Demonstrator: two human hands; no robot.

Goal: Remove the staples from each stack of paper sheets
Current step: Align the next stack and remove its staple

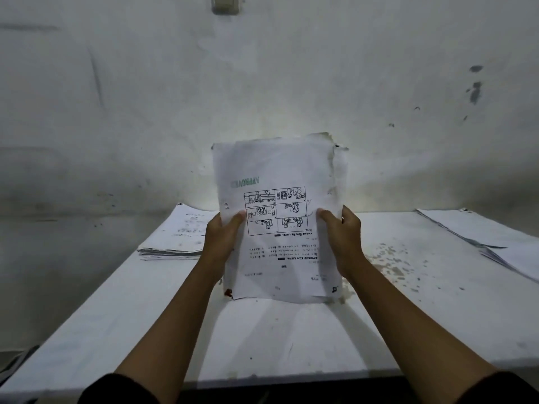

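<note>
Dark sleeves [122,389] covered both upper forearms at the near edge of the view, and the bare arms reached forward over the white counter [262,330]. The left hand [220,240] and the right hand [342,237] each held one side of a stack of paper sheets [280,258], thumbs pressed on the front page and fingers curled behind it. Each grip pinched the stack's side edge. The stack stood nearly upright, its lower edge touching or just above the counter; which, I could not tell. Its front page showed upside-down text, a six-panel drawing and a green stamp. A small red mark sat at its lower left corner. Farther back, another paper pile [178,237] lay flat on the left, and loose sheets [490,240] lay on the right. Behind stood a stained wall [262,83].
</note>
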